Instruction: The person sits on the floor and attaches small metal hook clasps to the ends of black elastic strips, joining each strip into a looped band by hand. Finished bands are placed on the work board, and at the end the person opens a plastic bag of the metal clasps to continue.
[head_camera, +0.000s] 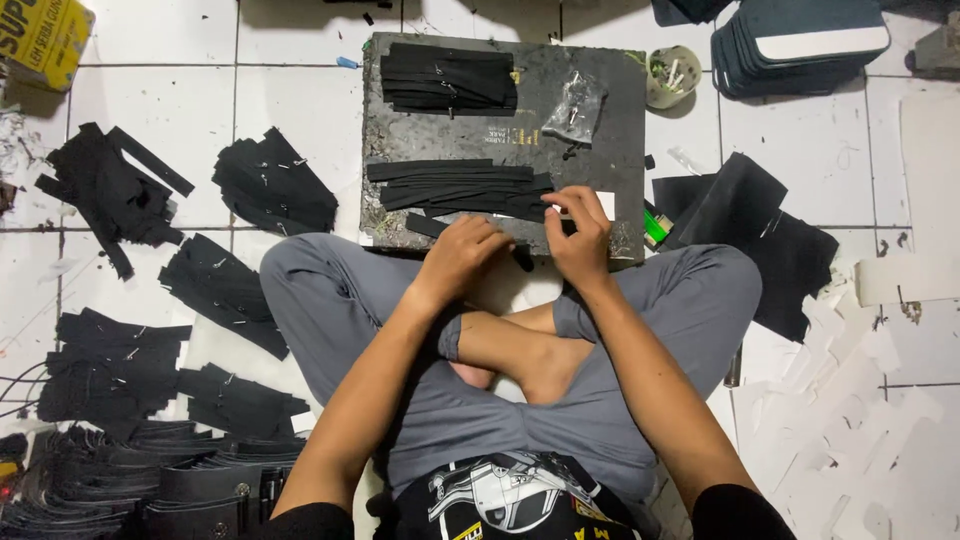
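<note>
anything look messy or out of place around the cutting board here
Nothing is spilled or broken. The black strips on the dark board lie fanned, not squared, under both hands. White paper scraps litter the tiles at right, and loose strip bundles are scattered at left.

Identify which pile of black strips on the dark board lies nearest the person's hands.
The lower pile of black strips, spread across the board's middle, with both the left hand and right hand at its near edge. The other pile sits at the far edge, untouched.
</note>
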